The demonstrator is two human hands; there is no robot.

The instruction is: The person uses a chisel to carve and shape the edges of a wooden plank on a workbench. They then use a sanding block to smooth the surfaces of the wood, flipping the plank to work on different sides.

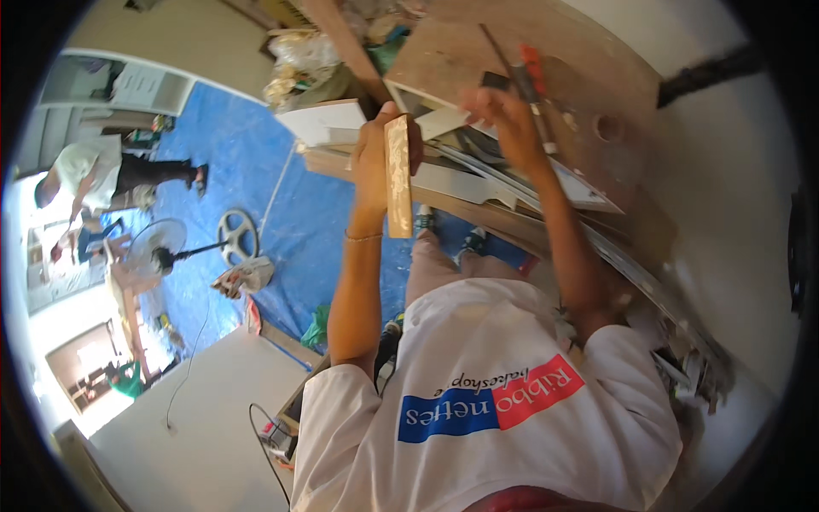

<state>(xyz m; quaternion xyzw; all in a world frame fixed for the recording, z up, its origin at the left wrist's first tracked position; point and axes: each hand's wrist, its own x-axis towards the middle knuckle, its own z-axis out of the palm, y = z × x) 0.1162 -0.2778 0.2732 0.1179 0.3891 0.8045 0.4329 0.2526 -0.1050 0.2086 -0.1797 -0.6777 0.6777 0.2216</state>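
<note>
My left hand (372, 158) is closed around a short wooden strip (398, 183). The strip's narrow face carries pale, patchy marks, and its lower end hangs free past my wrist. My right hand (510, 119) is raised by the near edge of a brown wooden tabletop (478, 43), somewhat blurred. Its fingers look loosely bent and apart, with nothing visible in them. Just beyond them lies a small dark block (494, 80). A long thin dark tool (520, 81) and a red-orange object (533, 64) rest on the tabletop beside it.
Boards and long strips (486, 183) are stacked below the tabletop. Plastic bags (303, 64) lie at its left. A standing fan (162, 247) is on the blue floor sheet (230, 154); another person (94, 171) bends over at far left. A large white panel (196, 427) lies lower left.
</note>
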